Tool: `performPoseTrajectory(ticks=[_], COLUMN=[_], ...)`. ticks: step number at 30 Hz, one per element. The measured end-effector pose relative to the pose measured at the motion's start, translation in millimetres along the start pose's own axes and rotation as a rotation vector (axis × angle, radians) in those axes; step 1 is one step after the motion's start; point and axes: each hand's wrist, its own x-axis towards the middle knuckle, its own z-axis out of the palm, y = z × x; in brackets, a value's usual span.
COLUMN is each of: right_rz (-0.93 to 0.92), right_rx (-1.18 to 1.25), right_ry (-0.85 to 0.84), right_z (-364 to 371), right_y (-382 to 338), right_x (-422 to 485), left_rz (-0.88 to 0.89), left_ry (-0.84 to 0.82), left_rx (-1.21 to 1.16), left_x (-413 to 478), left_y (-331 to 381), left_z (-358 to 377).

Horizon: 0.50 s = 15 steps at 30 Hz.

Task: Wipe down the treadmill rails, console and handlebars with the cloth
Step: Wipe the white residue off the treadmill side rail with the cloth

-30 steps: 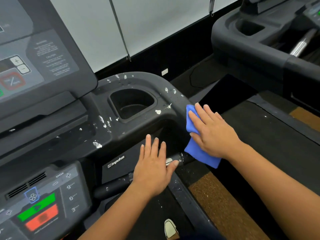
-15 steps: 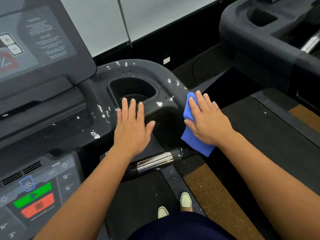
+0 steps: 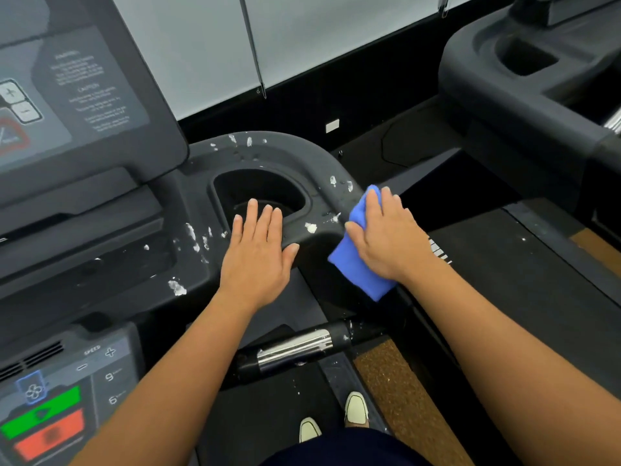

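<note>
A folded blue cloth [image 3: 356,267] lies against the right outer side of the dark treadmill console arm [image 3: 289,149], which is flecked with white spots. My right hand [image 3: 386,237] presses flat on the cloth with straight fingers. My left hand [image 3: 258,253] rests flat on the console's front edge, fingertips over the cup holder [image 3: 258,188]. Below my arms runs a black handlebar with a chrome grip [image 3: 295,346]. The control panel [image 3: 50,398] with green and red buttons sits at lower left, the slanted screen [image 3: 67,95] at upper left.
A second treadmill's console [image 3: 524,72] stands at the upper right, its belt [image 3: 537,297] stretching to my right. A brown floor strip [image 3: 403,398] runs between the machines. My two light shoes [image 3: 356,408] stand on the belt below. A window wall is behind.
My left hand left the chrome handlebar and moved up onto the console edge by the cup holder. My right hand and the cloth stayed on the arm's right side, shifting slightly.
</note>
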Motion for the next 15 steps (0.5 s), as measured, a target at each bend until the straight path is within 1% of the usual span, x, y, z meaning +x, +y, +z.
performPoseTrajectory(ticks=[1, 4, 6, 7, 9, 12, 13, 15], right_rz=[-0.033, -0.238, -0.321, -0.303, -0.174, -0.013, -0.006, -0.09], right_rx=[-0.028, -0.157, -0.163, -0.127, -0.043, -0.005, -0.023, -0.103], right_ry=[-0.001, 0.049, 0.058, 0.041, -0.005, -0.018, -0.021, -0.013], right_z=[0.2, 4.7, 7.7, 7.3, 3.2, 2.3, 1.4, 3.6], right_y=[-5.9, -7.0, 6.4, 12.8, 16.3, 2.2, -6.7, -19.2], right_x=[7.8, 1.3, -18.6, -25.4, -21.6, 15.0, 26.2, 36.6], left_rz=[0.012, 0.032, 0.035, 0.039, 0.04, 0.038, 0.037, 0.037], left_ry=[-0.001, -0.004, -0.002, -0.005, -0.008, -0.006, -0.002, 0.001], left_rx=[0.005, 0.042, 0.057, 0.064, 0.069, 0.063, 0.062, 0.061], left_x=[0.7, 0.3, -0.3, -0.1, 1.0, 1.0, 1.1, 0.8], left_y=[-1.2, -3.8, -3.8, -3.7, -4.0, -3.6, -3.4, -2.9], left_z=[0.1, 0.1, -0.5, -0.5, -0.4, -0.1, 0.1, 0.3])
